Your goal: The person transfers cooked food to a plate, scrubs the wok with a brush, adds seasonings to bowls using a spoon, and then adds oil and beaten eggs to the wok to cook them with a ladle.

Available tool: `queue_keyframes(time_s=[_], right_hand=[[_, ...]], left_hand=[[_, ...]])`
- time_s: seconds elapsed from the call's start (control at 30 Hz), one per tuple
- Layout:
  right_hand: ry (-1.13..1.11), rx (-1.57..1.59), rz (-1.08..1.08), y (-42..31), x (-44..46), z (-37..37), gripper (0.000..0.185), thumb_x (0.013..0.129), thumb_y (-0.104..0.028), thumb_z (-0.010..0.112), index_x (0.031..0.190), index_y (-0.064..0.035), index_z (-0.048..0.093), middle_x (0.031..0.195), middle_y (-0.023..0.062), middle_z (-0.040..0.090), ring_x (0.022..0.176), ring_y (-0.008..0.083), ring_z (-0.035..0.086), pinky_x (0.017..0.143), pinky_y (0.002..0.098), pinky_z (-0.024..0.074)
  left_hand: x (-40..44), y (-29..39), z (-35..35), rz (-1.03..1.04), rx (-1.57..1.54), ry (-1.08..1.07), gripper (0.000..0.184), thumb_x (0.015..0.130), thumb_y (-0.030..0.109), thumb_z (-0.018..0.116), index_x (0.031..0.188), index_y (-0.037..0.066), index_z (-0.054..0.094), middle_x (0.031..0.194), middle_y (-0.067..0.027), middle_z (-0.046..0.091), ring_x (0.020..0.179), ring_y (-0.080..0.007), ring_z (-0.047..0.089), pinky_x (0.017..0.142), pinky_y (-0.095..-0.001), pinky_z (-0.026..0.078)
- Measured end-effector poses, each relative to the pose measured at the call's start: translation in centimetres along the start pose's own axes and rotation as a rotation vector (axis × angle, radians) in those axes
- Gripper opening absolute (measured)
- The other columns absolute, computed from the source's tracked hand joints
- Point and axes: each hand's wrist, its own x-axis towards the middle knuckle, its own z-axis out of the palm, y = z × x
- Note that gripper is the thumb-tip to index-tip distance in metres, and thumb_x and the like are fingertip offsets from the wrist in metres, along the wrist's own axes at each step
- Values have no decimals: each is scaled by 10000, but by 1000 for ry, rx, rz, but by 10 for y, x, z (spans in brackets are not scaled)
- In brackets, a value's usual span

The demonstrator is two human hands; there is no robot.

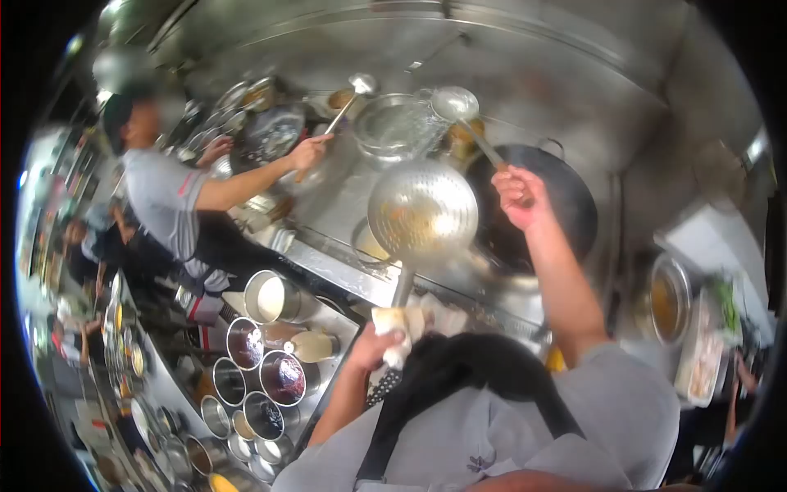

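Nearest: wearer's grey shirt [602, 402] and black apron [471, 353]. Left hand [373, 346] just ahead of them, fingers wrapped around a pale cloth [403, 322] bunched on the handle of a big strainer [422, 211]. Grip closed on cloth + handle. Strainer's round, hole-punched bowl sits out past the cloth, left of the black wok [566, 193], its near end by the stove edge. Yellow-orange tint inside the bowl; can't tell if food or reflection.

Left of that hand: counter with round metal pots [288, 297], some with dark contents, one with white, plus a pale bottle [313, 346] among them. Right side: metal bowl [680, 287] with orange-brown contents, then a tray [698, 385] and some greens [725, 302].

Right hand [522, 197] is farther out, in front of the wok in this view. Fingers curled shut around a ladle [455, 105] handle. Ladle head points away, just beside a wide metal basin [385, 152]; can't tell if they touch.

Farther left: co-worker [160, 176] in grey, one hand [310, 153] on another ladle [362, 84], a second wok [266, 135] in front. Metal wall [533, 61] behind it all.
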Motion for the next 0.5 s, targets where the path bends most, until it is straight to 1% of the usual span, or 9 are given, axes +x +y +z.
queue_keyframes(time_s=[0.03,0.07,0.13,0.17,0.2,0.3,0.4,0.47,0.5], right_hand=[[-6,-35,-7,-11,-33,2,108,898,-11,563,907,-32,457,776,23,479,586,84,503,451,204,400],[44,-139,-85,-21,-64,6,100,941,-68,534,939,-21,445,789,32,441,558,78,479,454,212,418],[152,-308,-133,-40,-120,13,102,932,-71,553,958,-60,455,777,23,444,557,80,474,443,216,389],[206,-393,-144,-48,-145,20,111,928,-72,563,968,-79,460,770,19,445,556,80,471,437,218,374],[446,-524,-212,-53,-189,30,319,886,-38,591,1179,-97,480,771,31,498,556,85,471,436,225,355],[754,-707,-391,-25,-252,49,612,814,27,621,1365,-137,408,754,56,561,547,115,494,427,225,364],[786,-705,-374,-4,-302,49,869,796,23,642,1526,-159,207,774,71,582,546,130,500,425,248,376],[756,-652,-361,15,-325,40,844,805,14,623,1526,-146,215,803,80,580,541,108,482,415,223,357],[739,-628,-359,25,-334,37,832,809,9,613,1527,-140,218,818,85,579,539,97,474,409,211,348]], left_hand=[[4,10,17,34,-4,-5,478,769,204,800,1144,-33,620,954,-85,678,803,-173,654,694,-321,534],[34,-6,15,134,57,-81,466,776,201,792,1141,-35,622,946,-85,679,785,-177,654,672,-323,529],[49,10,51,86,72,-90,454,803,218,772,1150,-30,618,952,-80,676,793,-183,653,666,-317,522],[41,29,79,114,43,-128,413,831,205,752,1143,-29,617,943,-72,674,797,-168,649,670,-307,518],[33,53,123,124,93,-105,368,857,181,729,1138,-28,618,941,-65,674,799,-153,646,673,-305,515],[85,41,160,195,319,-124,317,864,156,721,1113,-16,629,927,-64,680,775,-152,654,660,-305,519],[103,40,208,213,313,-153,292,861,154,724,1086,-10,636,910,-65,682,757,-159,661,633,-316,526],[132,29,233,166,206,-199,304,863,172,722,1109,20,626,940,-72,683,789,-180,672,608,-350,538],[144,22,245,122,145,-232,314,863,183,724,1123,39,622,958,-65,680,812,-179,666,627,-360,535]])
